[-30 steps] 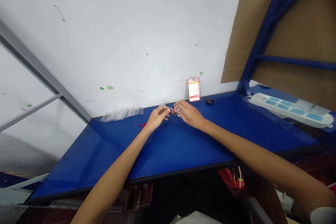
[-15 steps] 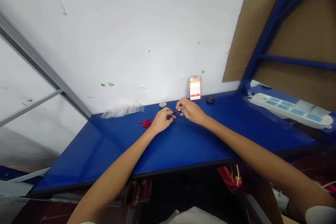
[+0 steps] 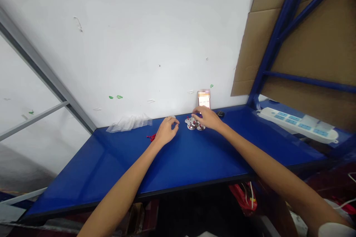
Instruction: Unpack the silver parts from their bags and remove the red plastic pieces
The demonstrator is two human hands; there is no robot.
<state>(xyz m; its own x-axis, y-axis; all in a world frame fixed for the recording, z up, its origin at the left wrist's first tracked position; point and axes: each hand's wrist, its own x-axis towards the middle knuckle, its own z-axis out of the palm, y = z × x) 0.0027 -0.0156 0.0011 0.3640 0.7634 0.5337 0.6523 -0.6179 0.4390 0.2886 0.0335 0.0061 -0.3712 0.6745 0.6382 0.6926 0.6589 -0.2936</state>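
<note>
Shiny silvery metal pieces with red bits on them [image 3: 192, 124] lie in a small group on the blue table [image 3: 178, 159]. Over their right edge hovers my right hand [image 3: 208, 117], fingers bent and apart, with nothing visible in them. My left hand [image 3: 167, 131] is to the left of the metal pieces and apart from them. Its thumb and forefinger are parted and hold nothing that I can see. Partly covered by that hand, a small heap of red cords [image 3: 151, 137] rests beside it. A round grey item behind the left fingers is almost wholly hidden.
Clear plastic bags [image 3: 129, 123] lie against the wall at the back left. A lit phone [image 3: 204, 100] leans on the wall behind my right hand, near a small black object [image 3: 220, 114]. On the right is a white power strip [image 3: 299, 124].
Both hands held a shiny metal piece with a red bit between them. Now they have parted, the left drawn leftwards, and metal pieces show on the table. The camera view has tilted up slightly.
</note>
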